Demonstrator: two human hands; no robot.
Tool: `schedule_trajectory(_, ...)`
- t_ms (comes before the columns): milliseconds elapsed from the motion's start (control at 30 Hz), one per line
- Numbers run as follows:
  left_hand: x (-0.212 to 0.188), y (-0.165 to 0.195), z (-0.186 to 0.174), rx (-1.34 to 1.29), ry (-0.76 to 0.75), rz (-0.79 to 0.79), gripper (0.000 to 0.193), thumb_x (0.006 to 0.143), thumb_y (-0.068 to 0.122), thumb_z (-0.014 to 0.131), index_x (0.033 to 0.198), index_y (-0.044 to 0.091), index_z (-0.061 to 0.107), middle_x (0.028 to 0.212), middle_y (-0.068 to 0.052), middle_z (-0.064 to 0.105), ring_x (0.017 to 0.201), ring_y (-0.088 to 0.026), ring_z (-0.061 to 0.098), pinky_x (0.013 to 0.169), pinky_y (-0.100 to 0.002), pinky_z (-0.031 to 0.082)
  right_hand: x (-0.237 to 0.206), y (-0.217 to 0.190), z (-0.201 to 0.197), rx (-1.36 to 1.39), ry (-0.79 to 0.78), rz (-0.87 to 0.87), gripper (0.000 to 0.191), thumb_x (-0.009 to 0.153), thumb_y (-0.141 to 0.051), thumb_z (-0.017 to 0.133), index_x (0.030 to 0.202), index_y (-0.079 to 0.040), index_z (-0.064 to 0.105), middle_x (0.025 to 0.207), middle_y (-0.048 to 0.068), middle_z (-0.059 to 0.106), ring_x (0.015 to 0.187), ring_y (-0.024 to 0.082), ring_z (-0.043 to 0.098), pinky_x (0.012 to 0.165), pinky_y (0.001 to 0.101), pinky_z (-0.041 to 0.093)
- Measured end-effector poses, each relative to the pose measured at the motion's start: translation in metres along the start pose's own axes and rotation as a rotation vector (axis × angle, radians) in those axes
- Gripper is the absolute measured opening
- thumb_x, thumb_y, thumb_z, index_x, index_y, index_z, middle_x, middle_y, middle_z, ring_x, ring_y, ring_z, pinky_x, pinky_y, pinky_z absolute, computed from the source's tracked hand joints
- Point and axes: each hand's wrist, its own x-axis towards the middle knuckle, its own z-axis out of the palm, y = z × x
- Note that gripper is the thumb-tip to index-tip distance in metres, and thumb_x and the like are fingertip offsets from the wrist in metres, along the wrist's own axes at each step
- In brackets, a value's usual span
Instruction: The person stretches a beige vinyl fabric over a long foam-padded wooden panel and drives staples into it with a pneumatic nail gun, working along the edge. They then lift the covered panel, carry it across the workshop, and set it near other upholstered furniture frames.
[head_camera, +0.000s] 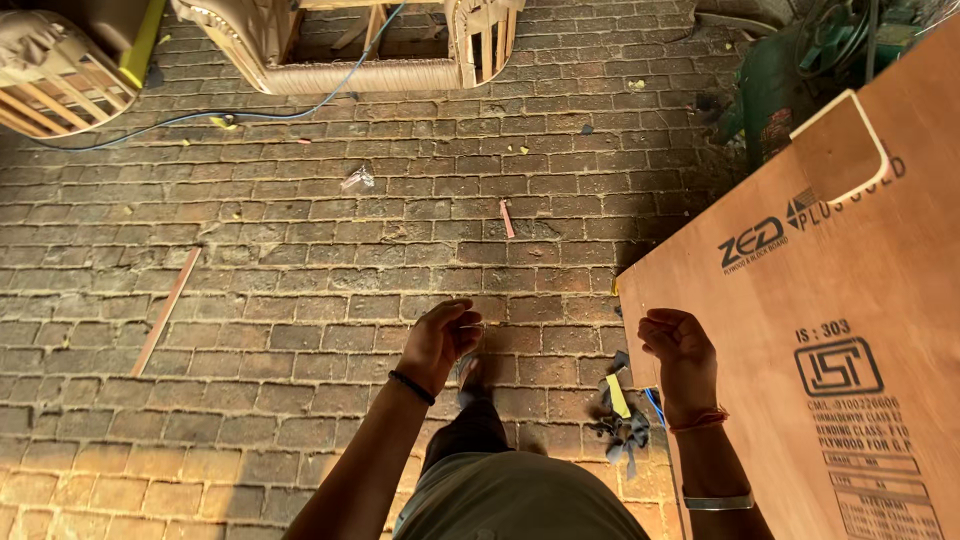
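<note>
Large reddish-brown plywood sheet, printed face up, cut notch at its far edge.

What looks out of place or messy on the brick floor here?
Litter is scattered over the brick-paved floor: a thin wooden strip, a small pink scrap, crumpled clear plastic and a grey rag pile beside the plywood sheet.

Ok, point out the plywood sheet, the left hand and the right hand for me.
plywood sheet (850, 300): head view, bare middle of its face.
left hand (438, 345): head view, back of hand.
right hand (683, 358): head view, back of hand.
</note>
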Motion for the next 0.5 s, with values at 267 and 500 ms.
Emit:
schedule_trajectory(267,0.119,0.045,0.027,-0.002,-0.075,-0.104,0.025,0.099,0.02,0.059,0.117,0.004,0.063,0.095,-0.008,0.07,0.082,-0.021,0.066,0.077,-0.037,0.054,0.067,0.012,-0.013,-0.008,0.286,0.113,0.021,0.095,-0.008,0.068,0.115,-0.002,0.068,0.103,0.007,0.071,0.093,0.015,0.068,0.081,0.0317,0.053)
schedule_trajectory(500,0.23,0.099,0.067,0.072,-0.134,-0.142,0.028,0.096,0.022,0.059,0.116,0.003,0.062,0.094,-0.009,0.071,0.079,-0.022,0.066,0.074,-0.037,0.053,0.155,0.01,-0.015,0.041,0.457,0.147,0.025,0.093,-0.008,0.068,0.117,-0.002,0.067,0.106,0.006,0.071,0.095,0.016,0.067,0.081,0.0332,0.053)
